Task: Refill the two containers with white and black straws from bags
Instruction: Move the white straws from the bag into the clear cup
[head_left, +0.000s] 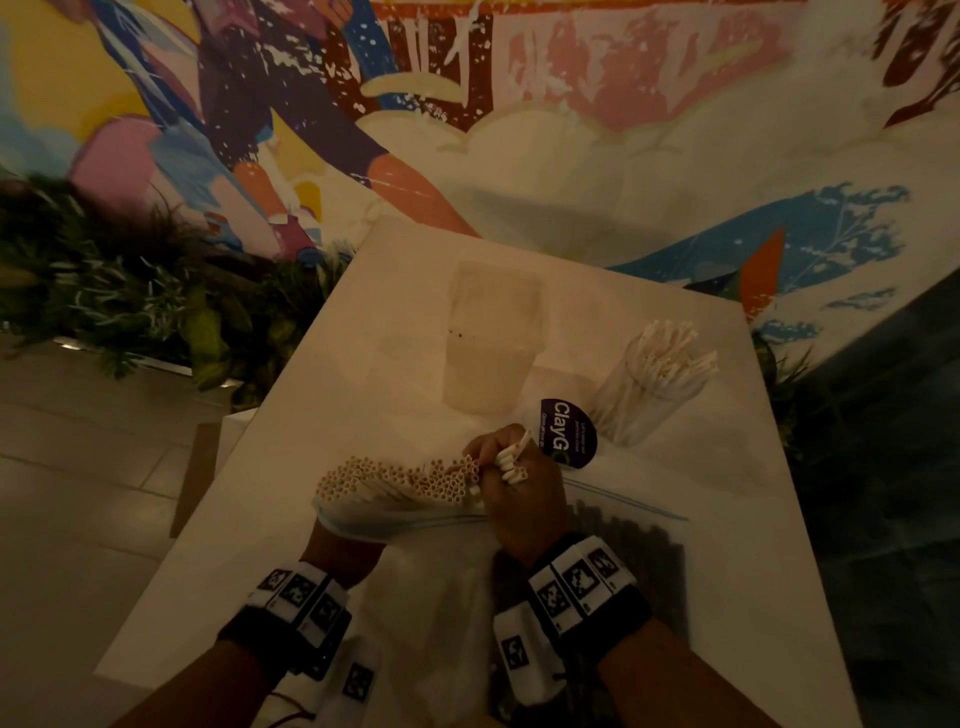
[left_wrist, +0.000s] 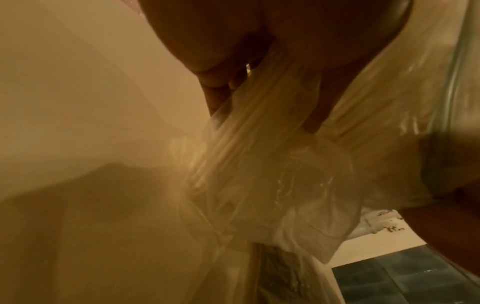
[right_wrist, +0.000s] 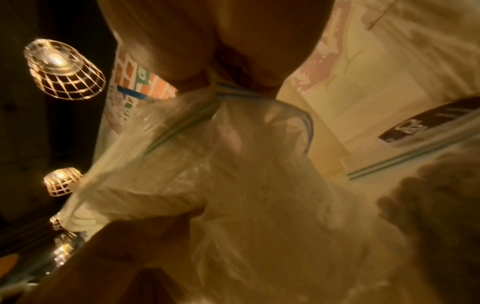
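Observation:
A clear zip bag (head_left: 363, 512) full of white straws (head_left: 400, 480) is held up over the white table (head_left: 322, 395). My left hand (head_left: 343, 551) grips the bag from below; in the left wrist view its fingers (left_wrist: 218, 88) curl round the plastic (left_wrist: 259, 164). My right hand (head_left: 511, 493) is at the bag's mouth and pinches a small bunch of white straws (head_left: 511, 465). A clear container (head_left: 652, 387) holding white straws stands to the right. An empty translucent container (head_left: 493, 338) stands in the middle. A bag of black straws (head_left: 639, 540) lies under my right wrist.
A purple round sticker (head_left: 569, 434) lies between my right hand and the straw container. Green plants (head_left: 130, 296) line the floor left of the table, and a painted wall (head_left: 519, 130) stands behind. The table's right edge (head_left: 795, 493) drops to dark floor.

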